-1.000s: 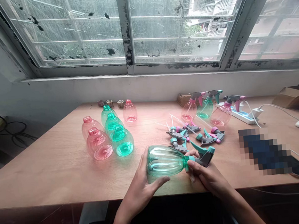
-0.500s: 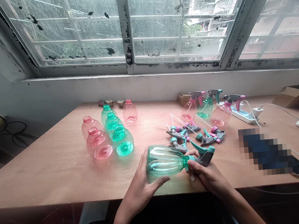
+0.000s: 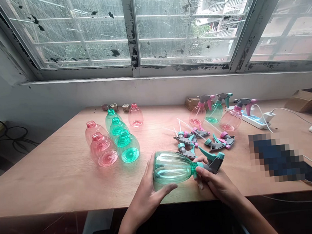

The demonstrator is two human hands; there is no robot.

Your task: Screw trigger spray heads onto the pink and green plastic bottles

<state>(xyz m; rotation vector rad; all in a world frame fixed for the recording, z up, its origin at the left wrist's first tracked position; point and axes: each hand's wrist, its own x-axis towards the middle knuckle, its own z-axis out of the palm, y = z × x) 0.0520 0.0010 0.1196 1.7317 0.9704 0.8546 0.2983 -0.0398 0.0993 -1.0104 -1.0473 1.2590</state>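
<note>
A clear green spray bottle [image 3: 172,167] lies on its side above the near edge of the wooden table [image 3: 54,173]. My left hand [image 3: 148,197] cups its base and belly from below. My right hand [image 3: 218,184] is closed round the bottle's neck and the grey and green trigger head [image 3: 213,162] fitted there. Just behind lie several loose trigger heads [image 3: 201,140] with thin dip tubes.
Several empty pink and green bottles [image 3: 111,139] lie at the left. Three bottles with trigger heads [image 3: 217,113] stand at the back right beside a white power strip [image 3: 250,120]. A pixelated dark object [image 3: 280,159], cables and a cardboard box [image 3: 306,101] are at the right.
</note>
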